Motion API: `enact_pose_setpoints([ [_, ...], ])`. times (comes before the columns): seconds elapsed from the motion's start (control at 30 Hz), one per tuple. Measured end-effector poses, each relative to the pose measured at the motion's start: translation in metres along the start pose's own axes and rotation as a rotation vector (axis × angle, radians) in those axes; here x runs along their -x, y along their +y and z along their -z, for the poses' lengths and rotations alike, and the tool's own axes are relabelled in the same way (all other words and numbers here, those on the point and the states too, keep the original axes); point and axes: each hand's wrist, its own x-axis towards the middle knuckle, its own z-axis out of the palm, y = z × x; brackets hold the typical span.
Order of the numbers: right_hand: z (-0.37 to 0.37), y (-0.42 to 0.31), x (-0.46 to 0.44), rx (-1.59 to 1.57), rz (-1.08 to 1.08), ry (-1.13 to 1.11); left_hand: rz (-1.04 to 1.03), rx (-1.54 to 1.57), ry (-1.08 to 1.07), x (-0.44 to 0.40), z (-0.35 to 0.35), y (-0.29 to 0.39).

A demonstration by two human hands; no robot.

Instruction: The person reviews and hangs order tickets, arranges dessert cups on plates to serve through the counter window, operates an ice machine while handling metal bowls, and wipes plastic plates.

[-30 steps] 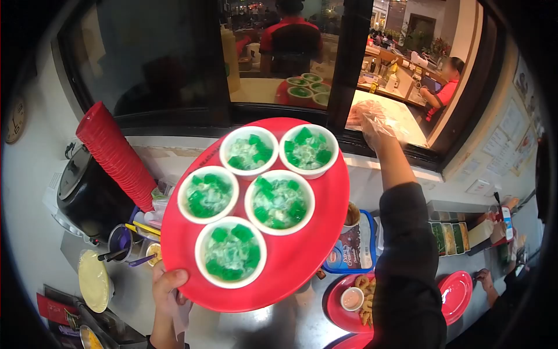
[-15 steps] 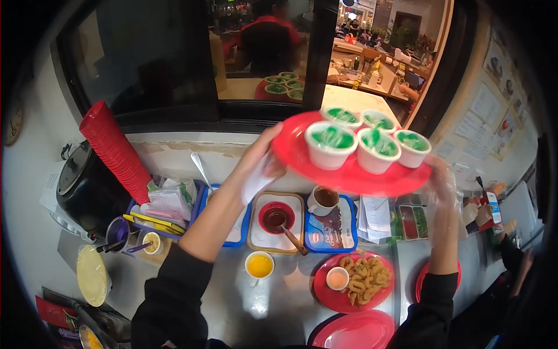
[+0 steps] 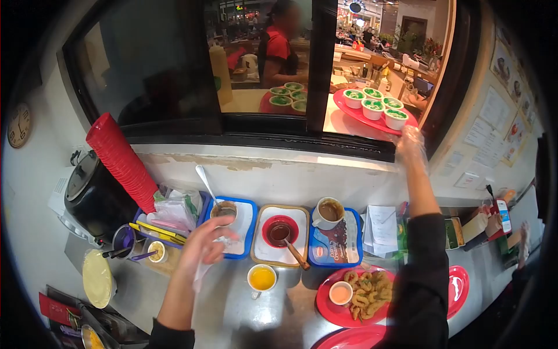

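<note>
In a clear plastic glove, my right hand (image 3: 411, 145) grips the near right edge of a red oval plate (image 3: 363, 118) at the window opening. Several white cups with green-and-white contents, one of them a front cup (image 3: 396, 119), stand upright on this plate. My left hand (image 3: 210, 241) is lower left, its fingers partly curled and slightly blurred. A white cloth or tissue (image 3: 200, 272) hangs from its palm. Just behind that hand is a cup with a spoon (image 3: 224, 210) on a blue-rimmed tray (image 3: 247, 230).
A red bowl of brown sauce (image 3: 269, 231), a mug (image 3: 328, 212) and a cup of yellow liquid (image 3: 261, 279) stand on the counter. Fried rings (image 3: 371, 294) lie on a red plate. Stacked red baskets (image 3: 119, 163) lean at left. The window frame (image 3: 261, 128) borders the opening.
The plate of cups has moved away from me, up into the window opening, held by my right hand alone. My left hand has let go of it and come down to the left.
</note>
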Motion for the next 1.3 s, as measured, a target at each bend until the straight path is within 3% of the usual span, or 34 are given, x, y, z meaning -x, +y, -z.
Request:
enact_pose_setpoints([
  [0.07, -0.033, -0.004, -0.017, 0.026, 0.032, 0.029, -0.048, 0.010, 0.121, 0.025, 0.029, -0.001],
  [0.17, -0.058, -0.015, -0.037, -0.039, -0.154, 0.038, -0.123, 0.044, 0.302, 0.067, 0.065, 0.005],
  [0.37, 0.004, -0.049, -0.032, -0.051, -0.246, -0.327, -0.469, 0.034, 0.503, 0.133, 0.112, -0.005],
  [0.47, 0.017, -0.054, -0.031, -0.045, -0.293, -0.248, -0.470, -0.157, 0.698, 0.154, 0.114, -0.009],
  [0.6, 0.030, -0.043, -0.013, -0.003, 0.183, 0.227, -0.402, -0.258, 0.635, 0.165, 0.114, -0.023],
  [0.67, 0.106, -0.080, -0.009, -0.662, 0.042, 0.117, -0.316, -0.351, 0.471, 0.170, 0.120, -0.031],
  [0.73, 0.154, -0.099, -0.014, -0.328, 0.316, 0.395, -0.276, -0.412, 0.349, 0.178, 0.120, -0.035],
  [0.8, 0.229, -0.147, -0.009, -0.918, 0.202, 0.375, -0.386, -0.449, 0.345, 0.176, 0.112, -0.047],
  [0.83, 0.284, -0.189, 0.000, -1.696, -0.041, 0.143, -0.475, -0.477, 0.361, 0.177, 0.112, -0.048],
  [0.87, 0.321, -0.206, -0.007, -1.486, 0.060, 0.132, -0.483, -0.467, 0.347, 0.181, 0.113, -0.043],
  [0.93, 0.382, -0.249, -0.005, -1.296, 0.187, 0.283, -0.138, -0.713, 0.241, 0.186, 0.114, -0.026],
  [1.0, 0.441, -0.287, 0.002, -1.488, 0.138, 0.409, -0.282, -0.703, 0.225, 0.199, 0.101, -0.021],
  [1.03, 0.467, -0.295, -0.003, -1.666, 0.052, 0.364, -0.407, -0.690, 0.233, 0.207, 0.096, -0.018],
  [1.07, 0.486, -0.297, -0.006, -1.647, 0.042, 0.384, -0.424, -0.649, 0.222, 0.211, 0.097, -0.016],
  [1.13, 0.519, -0.302, -0.012, -2.124, 0.083, 0.329, -0.470, -0.699, 0.253, 0.217, 0.110, -0.019],
  [1.2, 0.540, -0.305, -0.014, -2.054, 0.159, 0.403, -0.519, -0.745, 0.308, 0.225, 0.113, -0.014],
  [1.3, 0.558, -0.311, -0.014, -1.863, 0.279, 0.561, -0.574, -0.503, 0.222, 0.233, 0.111, 0.005],
])
